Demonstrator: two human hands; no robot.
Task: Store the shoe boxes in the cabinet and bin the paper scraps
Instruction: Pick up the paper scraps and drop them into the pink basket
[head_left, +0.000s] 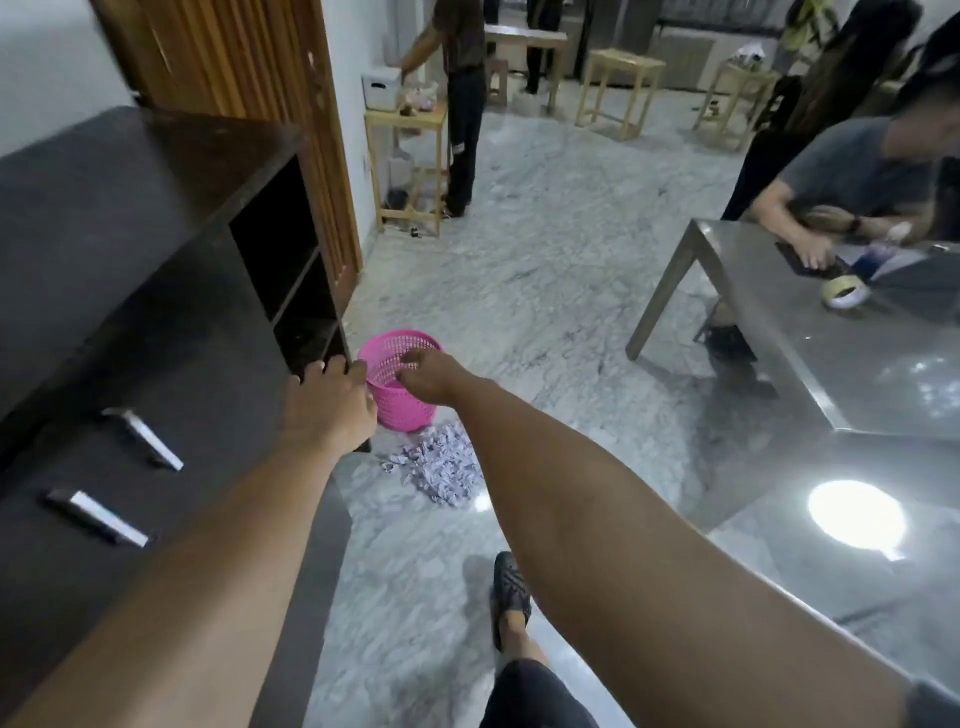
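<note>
Both arms stretched forward, left hand (327, 405) fingers curled; right hand (428, 376) fingers drooping, loosely bunched
</note>
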